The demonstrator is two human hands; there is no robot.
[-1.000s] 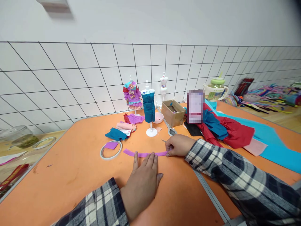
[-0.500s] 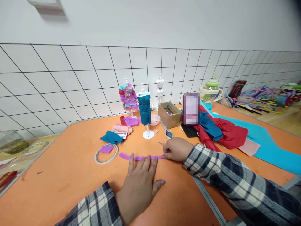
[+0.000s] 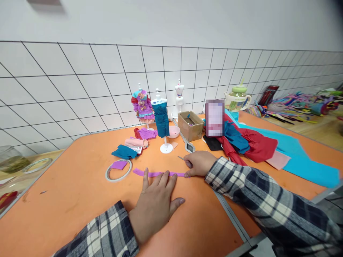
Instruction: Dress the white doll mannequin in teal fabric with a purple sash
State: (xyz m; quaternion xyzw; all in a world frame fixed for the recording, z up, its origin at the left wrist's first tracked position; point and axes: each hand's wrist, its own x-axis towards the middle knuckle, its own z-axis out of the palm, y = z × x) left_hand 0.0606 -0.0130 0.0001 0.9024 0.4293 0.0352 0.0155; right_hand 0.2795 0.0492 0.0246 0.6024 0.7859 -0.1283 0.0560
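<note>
My left hand lies flat with its fingers spread, the fingertips on a narrow purple strip on the orange table. At the strip's right end, my right hand is curled, with one fingertip on or beside that end. A thin, pointed metal tool sticks out to the left from its fingers; its handle is hidden, so I cannot tell its exact kind. Beyond the hands stands a small white dress form wrapped in teal fabric. To the left, a roll of tape surrounds a purple scrap.
Behind are a dressed doll form, a bare form, a pink bowl and a cardboard box. A phone stands upright by red cloth and blue cloth. A glass teapot is behind them.
The camera view has shifted slightly. My right fingers have lifted apart a little at the strip's right end, with the metal tip still showing. My left hand stays flat on the strip.
</note>
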